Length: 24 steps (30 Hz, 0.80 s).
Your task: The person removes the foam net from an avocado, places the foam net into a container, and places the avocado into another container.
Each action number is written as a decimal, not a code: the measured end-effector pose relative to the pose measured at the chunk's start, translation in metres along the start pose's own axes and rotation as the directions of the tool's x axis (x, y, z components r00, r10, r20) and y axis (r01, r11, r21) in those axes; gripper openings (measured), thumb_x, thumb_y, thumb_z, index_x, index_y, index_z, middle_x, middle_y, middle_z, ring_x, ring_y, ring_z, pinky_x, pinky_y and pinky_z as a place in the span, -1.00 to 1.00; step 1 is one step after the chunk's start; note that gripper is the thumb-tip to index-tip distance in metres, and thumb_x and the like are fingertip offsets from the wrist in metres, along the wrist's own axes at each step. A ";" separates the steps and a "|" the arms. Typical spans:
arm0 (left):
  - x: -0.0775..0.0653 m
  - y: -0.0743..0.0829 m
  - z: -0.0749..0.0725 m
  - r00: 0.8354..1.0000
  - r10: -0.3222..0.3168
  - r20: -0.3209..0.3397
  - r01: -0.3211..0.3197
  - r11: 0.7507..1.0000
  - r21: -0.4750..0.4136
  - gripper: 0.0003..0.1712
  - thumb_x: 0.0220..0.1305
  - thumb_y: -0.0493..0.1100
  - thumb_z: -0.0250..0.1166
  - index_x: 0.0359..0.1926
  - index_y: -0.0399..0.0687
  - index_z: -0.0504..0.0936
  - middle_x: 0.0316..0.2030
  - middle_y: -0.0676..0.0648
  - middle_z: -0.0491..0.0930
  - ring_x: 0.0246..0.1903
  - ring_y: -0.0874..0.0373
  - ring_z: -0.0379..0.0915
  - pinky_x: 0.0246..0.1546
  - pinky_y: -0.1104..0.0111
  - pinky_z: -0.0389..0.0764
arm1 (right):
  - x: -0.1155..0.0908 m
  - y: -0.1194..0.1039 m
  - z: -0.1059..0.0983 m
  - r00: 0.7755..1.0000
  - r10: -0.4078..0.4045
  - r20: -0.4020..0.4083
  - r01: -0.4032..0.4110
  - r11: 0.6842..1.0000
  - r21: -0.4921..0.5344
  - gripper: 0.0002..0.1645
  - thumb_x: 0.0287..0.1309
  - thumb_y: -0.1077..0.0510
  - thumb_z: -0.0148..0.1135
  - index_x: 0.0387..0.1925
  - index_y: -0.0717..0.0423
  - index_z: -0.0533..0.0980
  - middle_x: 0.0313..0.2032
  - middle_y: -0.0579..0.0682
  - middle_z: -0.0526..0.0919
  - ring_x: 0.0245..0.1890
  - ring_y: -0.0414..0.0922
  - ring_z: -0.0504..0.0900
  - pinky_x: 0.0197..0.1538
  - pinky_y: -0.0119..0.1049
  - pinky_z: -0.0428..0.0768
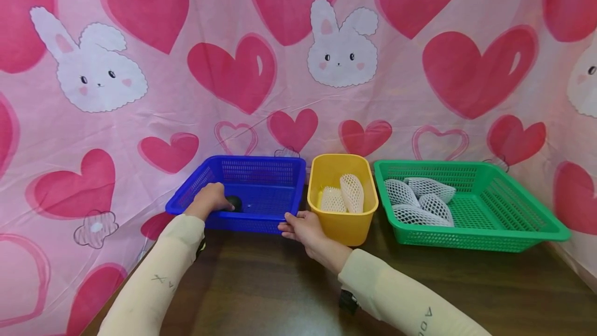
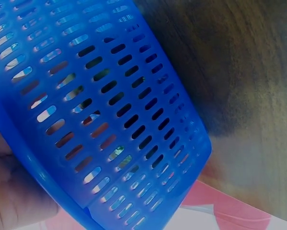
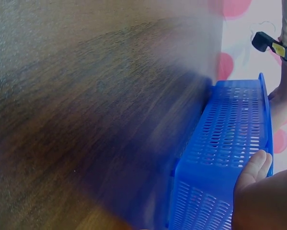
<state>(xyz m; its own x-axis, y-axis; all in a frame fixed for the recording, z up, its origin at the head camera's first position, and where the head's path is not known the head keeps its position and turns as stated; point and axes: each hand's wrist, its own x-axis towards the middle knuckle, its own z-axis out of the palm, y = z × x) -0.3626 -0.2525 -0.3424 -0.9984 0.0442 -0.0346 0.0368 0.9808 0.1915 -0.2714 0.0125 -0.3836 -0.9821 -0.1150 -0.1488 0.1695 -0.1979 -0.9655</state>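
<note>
My left hand [image 1: 211,198] reaches over the front rim into the blue plastic basket [image 1: 272,215], thumb and fingers around a dark, round, fruit-like object [image 1: 236,203]; the palm hides part of it. In the left wrist view, the slotted basket wall [image 2: 119,96] fills much of the picture, and only part of the left hand [image 2: 16,191] shows behind the rim. My right hand [image 1: 305,229] touches the basket's front right corner with fairly straight fingers. From the right wrist view, the fingers [image 3: 253,167] lie along the outer wall near the rim.
Beside the blue basket stands a yellow tub [image 1: 342,229] holding white foam-net pieces [image 1: 352,193]. Farther right, a green basket [image 1: 480,240] contains several white net-wrapped items [image 1: 420,214]. All stand on a dark wooden table [image 1: 261,284] before a pink heart-patterned cloth [image 1: 289,87].
</note>
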 end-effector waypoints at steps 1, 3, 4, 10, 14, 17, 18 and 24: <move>0.000 -0.001 0.000 1.000 0.001 -0.004 -0.001 1.000 0.001 -0.51 -0.06 0.01 0.52 -0.33 -0.30 0.56 -0.24 -0.37 0.58 -0.21 -0.26 0.52 -0.21 -0.10 0.52 | -0.001 0.000 0.000 1.000 -0.002 0.002 0.002 1.000 0.000 -0.72 0.37 0.25 0.10 -0.06 0.45 0.38 -0.39 0.16 0.69 -0.45 -0.16 0.69 -0.26 -0.26 0.67; 0.001 -0.002 0.000 1.000 0.001 -0.015 -0.001 1.000 0.002 -0.50 -0.06 0.01 0.52 -0.32 -0.32 0.57 -0.22 -0.40 0.58 -0.19 -0.28 0.52 -0.21 -0.10 0.52 | -0.002 0.000 0.000 1.000 -0.006 0.005 0.006 1.000 0.005 -0.75 0.38 0.26 0.10 -0.09 0.43 0.38 -0.40 0.15 0.68 -0.46 -0.17 0.68 -0.27 -0.26 0.67; 0.001 -0.002 0.000 1.000 0.004 -0.021 -0.004 1.000 0.006 -0.50 -0.06 0.02 0.52 -0.31 -0.33 0.58 -0.22 -0.41 0.58 -0.18 -0.29 0.52 -0.20 -0.10 0.52 | -0.003 0.000 0.000 1.000 -0.010 0.009 0.010 1.000 0.010 -0.77 0.38 0.26 0.10 -0.12 0.42 0.38 -0.40 0.15 0.68 -0.46 -0.17 0.68 -0.28 -0.26 0.67; 0.000 -0.002 -0.004 0.999 0.025 -0.047 -0.025 1.000 -0.003 -0.49 -0.06 0.02 0.52 -0.35 -0.36 0.58 -0.26 -0.41 0.58 -0.23 -0.26 0.52 -0.20 -0.08 0.52 | -0.012 0.002 -0.001 0.999 -0.020 0.034 0.021 1.000 -0.017 -0.83 0.35 0.26 0.13 -0.25 0.35 0.42 -0.45 0.11 0.66 -0.49 -0.17 0.67 -0.29 -0.22 0.68; -0.002 0.002 -0.008 0.997 0.035 -0.067 -0.036 0.999 -0.018 -0.53 -0.06 0.02 0.52 -0.47 -0.27 0.53 -0.39 -0.29 0.56 -0.36 -0.15 0.48 -0.28 -0.03 0.52 | -0.019 0.002 -0.005 0.998 -0.018 0.053 0.022 0.997 -0.072 -0.80 0.33 0.25 0.16 -0.20 0.38 0.45 -0.46 0.09 0.67 -0.46 -0.14 0.69 -0.28 -0.22 0.68; -0.002 0.005 -0.009 0.995 0.055 -0.088 -0.057 0.998 -0.017 -0.55 -0.05 0.03 0.52 -0.52 -0.22 0.52 -0.44 -0.23 0.55 -0.41 -0.10 0.45 -0.33 0.00 0.51 | -0.024 0.001 -0.009 0.997 -0.029 0.067 0.036 0.994 -0.106 -0.79 0.31 0.23 0.18 -0.20 0.37 0.46 -0.45 0.10 0.67 -0.44 -0.12 0.69 -0.28 -0.23 0.68; -0.002 0.006 -0.009 0.994 0.059 -0.097 -0.061 0.998 -0.019 -0.56 -0.05 0.04 0.51 -0.51 -0.22 0.53 -0.44 -0.23 0.55 -0.41 -0.10 0.46 -0.34 0.00 0.51 | -0.025 0.000 -0.010 0.997 -0.034 0.072 0.042 0.992 -0.118 -0.79 0.31 0.22 0.19 -0.21 0.36 0.47 -0.44 0.10 0.67 -0.43 -0.12 0.70 -0.28 -0.23 0.68; -0.008 0.017 -0.011 0.981 0.090 -0.172 -0.097 0.995 -0.031 -0.42 0.01 0.04 0.48 -0.15 -0.39 0.61 -0.18 -0.38 0.62 -0.17 -0.27 0.55 -0.17 -0.07 0.53 | -0.035 -0.008 -0.018 0.990 -0.062 0.125 0.086 0.976 -0.201 -0.80 0.29 0.21 0.21 -0.23 0.34 0.49 -0.40 0.16 0.68 -0.43 -0.10 0.70 -0.30 -0.22 0.68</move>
<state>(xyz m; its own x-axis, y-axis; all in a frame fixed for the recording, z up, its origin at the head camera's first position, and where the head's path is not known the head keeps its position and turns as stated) -0.3549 -0.2379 -0.3280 -0.9834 0.0994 0.1517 0.1322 0.9655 0.2243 -0.2401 0.0359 -0.3747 -0.9728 -0.2234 -0.0611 0.0644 -0.0072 -0.9979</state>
